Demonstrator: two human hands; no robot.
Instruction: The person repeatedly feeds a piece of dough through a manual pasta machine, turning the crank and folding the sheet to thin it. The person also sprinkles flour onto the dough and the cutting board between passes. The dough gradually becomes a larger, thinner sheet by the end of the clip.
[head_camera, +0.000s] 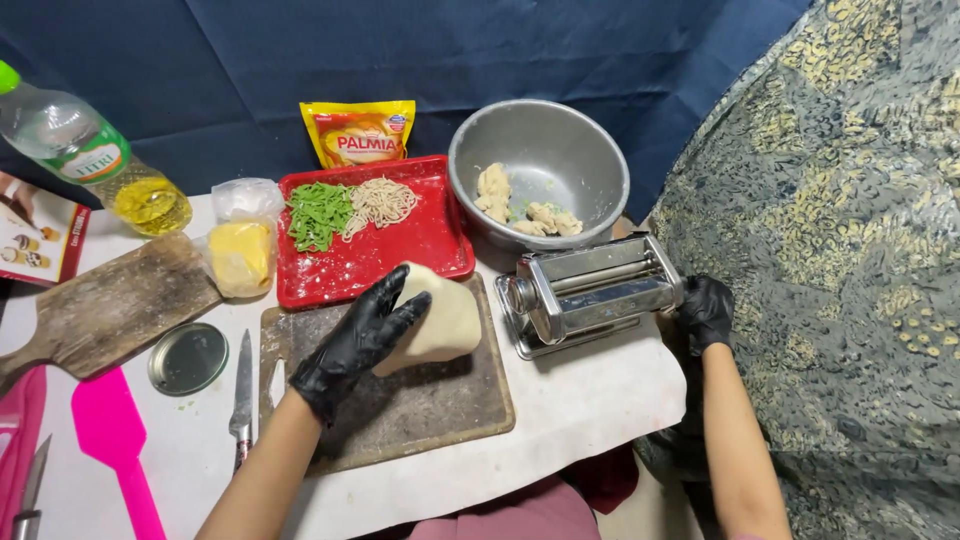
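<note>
Dough sheet (440, 322) in left grip (358, 345) — right grip (706, 312) at pasta machine (588, 290) edge.

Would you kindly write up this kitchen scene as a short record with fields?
Left hand: left hand, black glove, holds a pale dough sheet over the dark cutting board.
Right hand: right hand, black glove, at the right end of the metal pasta machine; what it grips is hidden.
Red tray: green noodles beside pale noodles.
Steel bowl: dough lumps inside.
Also on table: knife, round lid, oil bottle, pink spatula, wooden board.
</note>
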